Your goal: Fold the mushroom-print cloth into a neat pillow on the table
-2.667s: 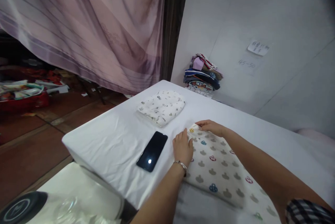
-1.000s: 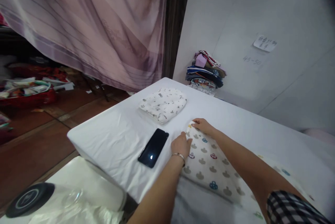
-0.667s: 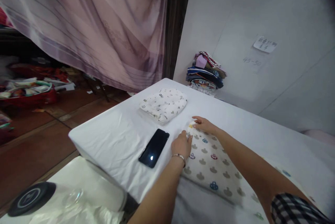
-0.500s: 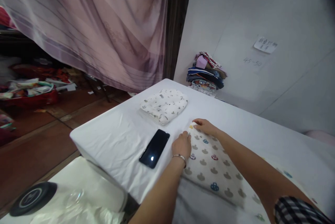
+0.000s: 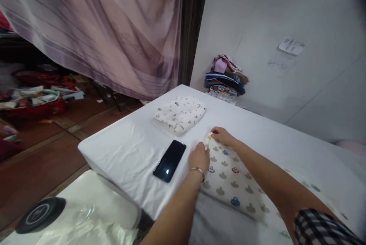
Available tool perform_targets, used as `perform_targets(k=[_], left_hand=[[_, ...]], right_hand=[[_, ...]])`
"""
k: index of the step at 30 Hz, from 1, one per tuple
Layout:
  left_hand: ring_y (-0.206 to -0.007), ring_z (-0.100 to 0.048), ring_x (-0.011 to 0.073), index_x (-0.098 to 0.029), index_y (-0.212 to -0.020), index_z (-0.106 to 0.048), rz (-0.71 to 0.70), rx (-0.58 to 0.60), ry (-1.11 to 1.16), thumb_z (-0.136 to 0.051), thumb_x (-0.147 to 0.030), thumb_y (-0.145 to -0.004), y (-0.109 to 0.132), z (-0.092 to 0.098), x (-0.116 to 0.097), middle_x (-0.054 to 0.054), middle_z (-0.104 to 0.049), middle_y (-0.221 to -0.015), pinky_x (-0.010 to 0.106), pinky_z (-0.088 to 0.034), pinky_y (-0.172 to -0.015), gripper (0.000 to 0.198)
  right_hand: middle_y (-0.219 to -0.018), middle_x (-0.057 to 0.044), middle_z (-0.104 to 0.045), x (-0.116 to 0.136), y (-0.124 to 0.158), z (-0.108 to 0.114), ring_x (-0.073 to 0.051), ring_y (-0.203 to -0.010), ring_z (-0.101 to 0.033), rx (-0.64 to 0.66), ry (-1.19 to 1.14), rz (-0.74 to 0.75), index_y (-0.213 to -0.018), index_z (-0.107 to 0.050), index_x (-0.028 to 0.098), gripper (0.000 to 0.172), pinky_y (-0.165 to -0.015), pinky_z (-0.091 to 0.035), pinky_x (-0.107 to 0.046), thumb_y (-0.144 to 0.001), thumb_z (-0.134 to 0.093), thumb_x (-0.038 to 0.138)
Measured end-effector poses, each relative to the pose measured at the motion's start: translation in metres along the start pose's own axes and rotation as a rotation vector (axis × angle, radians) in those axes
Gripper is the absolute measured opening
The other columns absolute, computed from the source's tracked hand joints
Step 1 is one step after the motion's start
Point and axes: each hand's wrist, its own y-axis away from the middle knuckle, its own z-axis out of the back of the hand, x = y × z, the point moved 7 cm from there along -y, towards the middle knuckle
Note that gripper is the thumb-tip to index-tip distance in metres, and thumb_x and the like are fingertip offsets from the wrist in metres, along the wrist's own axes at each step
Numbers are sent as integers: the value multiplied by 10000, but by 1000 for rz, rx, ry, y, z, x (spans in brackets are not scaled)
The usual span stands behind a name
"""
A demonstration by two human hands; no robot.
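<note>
A white cloth (image 5: 234,184) printed with grey, blue and red mushroom shapes lies folded on the white-covered table (image 5: 122,142). My left hand (image 5: 199,158), with a bracelet at the wrist, closes its fingers on the cloth's left edge. At the far corner of the same cloth, my right hand (image 5: 224,137) pinches the edge between thumb and fingers. The two hands are a short way apart. Left of my left hand lies a black smartphone (image 5: 169,160), screen up. Beyond the phone rests another folded white cloth (image 5: 183,113) with small dark prints.
A stack of folded clothes (image 5: 224,79) stands by the wall behind the table. At lower left, a white surface (image 5: 94,187) holds a black round lid (image 5: 41,214) and a plastic bag (image 5: 111,233). A pink curtain (image 5: 128,27) hangs at the back left.
My right hand has raised the far corner of the mushroom-print cloth slightly. My left hand stays at nearly the same place on its edge. The view has shifted a little.
</note>
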Motion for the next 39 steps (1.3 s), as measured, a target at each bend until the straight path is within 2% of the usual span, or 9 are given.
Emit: perform_targets(k=[4, 7, 14, 20, 24, 27, 30, 34, 39], left_hand=[[-904, -616, 188, -204, -999, -437, 13, 9, -2, -409, -309, -877, 0, 0, 0, 72, -626, -1026, 298, -420, -737, 164], [-903, -616, 189, -203, -998, -434, 12, 14, 0, -410, -301, -875, 1, 0, 0, 74, -625, -1023, 300, -418, -738, 160], [-901, -617, 196, -197, -995, -437, 2, 6, 8, -427, -306, -864, -1, -1, 0, 71, -625, -1009, 305, -420, -732, 170], [-898, -619, 197, -199, -986, -446, 4, 13, 6, -453, -307, -854, -2, -2, 1, 71, -625, -1016, 309, -427, -731, 171], [-893, -621, 206, -192, -991, -457, 1, 4, 8, -454, -296, -850, -1, -1, 0, 69, -629, -1017, 316, -432, -732, 176], [-903, -618, 198, -195, -987, -460, -4, -4, 16, -458, -296, -850, 0, 0, 0, 67, -632, -1017, 309, -431, -743, 170], [-909, -617, 193, -201, -982, -459, -10, -3, 18, -455, -299, -855, 0, -1, -1, 68, -633, -1016, 305, -429, -749, 160], [-905, -619, 197, -195, -997, -451, -17, -11, -5, -437, -296, -863, -2, -1, 0, 78, -632, -1020, 313, -430, -740, 168], [-905, -619, 179, -210, -987, -448, -1, 6, -12, -436, -316, -869, -3, -1, 1, 72, -636, -1015, 293, -426, -734, 159]], right_hand=[[-814, -19, -644, 4, 2, 3, -137, -727, -557, 24, -7, -28, -913, -648, 178, 240, -699, -437, -255, -681, -602, 217], [-823, -24, -663, 6, 4, 6, -139, -722, -579, 38, -22, -40, -926, -660, 181, 229, -687, -455, -252, -730, -594, 279], [-777, -23, -658, 3, -1, 2, -133, -675, -584, -79, 2, -11, -922, -646, 159, 223, -642, -461, -246, -748, -552, 263], [-772, -33, -667, 7, 1, 0, -162, -715, -598, -135, 92, 69, -870, -659, 165, 201, -703, -472, -289, -732, -565, 278], [-997, -81, -656, 20, 18, 15, -209, -905, -593, -224, 160, 154, -1006, -640, 180, 305, -823, -458, -353, -794, -500, 348], [-1225, -96, -563, 30, 42, 17, -225, -1145, -486, -301, 220, 262, -1144, -585, 197, 390, -976, -370, -396, -869, -379, 382], [-1387, -101, -420, 30, 59, -5, -240, -1312, -299, -216, 411, 341, -1277, -491, 172, 477, -1085, -198, -450, -894, -350, 418], [-1487, -86, -230, 15, 58, -33, -238, -1374, -138, -22, 626, 227, -1401, -319, 154, 602, -1097, -103, -482, -903, -310, 492], [-1503, -81, -170, 22, 65, -29, -211, -1384, -85, 17, 666, 193, -1421, -278, 151, 615, -1105, -81, -450, -917, -251, 503]])
